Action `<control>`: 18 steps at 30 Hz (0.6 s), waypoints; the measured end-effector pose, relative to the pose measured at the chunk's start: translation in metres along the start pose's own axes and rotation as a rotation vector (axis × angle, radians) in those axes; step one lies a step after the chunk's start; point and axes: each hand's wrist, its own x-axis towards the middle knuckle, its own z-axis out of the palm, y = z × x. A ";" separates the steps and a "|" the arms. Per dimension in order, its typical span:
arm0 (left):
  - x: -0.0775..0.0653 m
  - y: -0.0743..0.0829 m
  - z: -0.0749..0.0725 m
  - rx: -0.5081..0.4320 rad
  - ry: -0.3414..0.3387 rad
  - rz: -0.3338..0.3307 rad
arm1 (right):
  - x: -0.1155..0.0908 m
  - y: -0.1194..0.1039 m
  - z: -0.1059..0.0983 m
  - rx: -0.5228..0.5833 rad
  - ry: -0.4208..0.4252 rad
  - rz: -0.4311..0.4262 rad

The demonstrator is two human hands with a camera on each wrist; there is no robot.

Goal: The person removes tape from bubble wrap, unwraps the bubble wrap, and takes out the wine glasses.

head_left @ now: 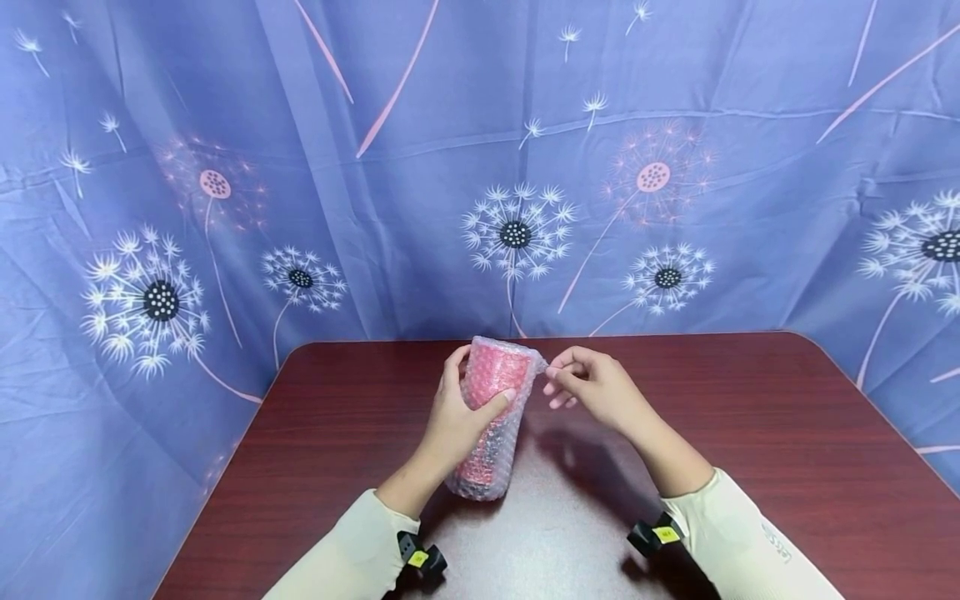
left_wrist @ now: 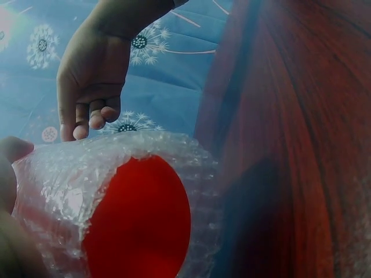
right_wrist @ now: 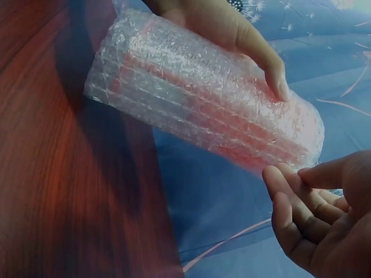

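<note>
A red cylinder (head_left: 497,373) in clear bubble wrap leans at a tilt above the table. My left hand (head_left: 452,421) grips it from the left, thumb across its front, the other fingers mostly hidden behind. At its top right corner, my right hand (head_left: 600,390) pinches a loose bit of the bubble wrap (head_left: 539,364) between thumb and index finger, the remaining fingers loosely bent. The left wrist view shows one flat red end (left_wrist: 142,223) of the cylinder, uncovered inside the ring of wrap. In the right wrist view the wrap (right_wrist: 191,104) lies around its length.
A dark red wood-grain table (head_left: 750,417) lies beneath both hands, with a glossy bright patch near its front. Behind and to the left hangs a blue curtain (head_left: 420,250) with dandelion prints. Black wrist cameras (head_left: 655,533) sit at the cream sleeves (head_left: 738,533).
</note>
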 end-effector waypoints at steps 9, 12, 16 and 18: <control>0.000 -0.002 0.001 0.020 0.039 0.006 | -0.001 -0.001 0.001 0.004 -0.017 0.022; 0.000 -0.001 0.001 0.026 0.047 0.016 | -0.001 -0.001 0.002 0.003 -0.024 0.025; 0.000 0.000 0.002 0.049 0.059 0.030 | -0.002 -0.001 0.002 -0.005 -0.029 0.028; -0.001 0.000 0.002 0.061 0.066 0.035 | -0.002 -0.001 0.003 -0.008 -0.028 0.028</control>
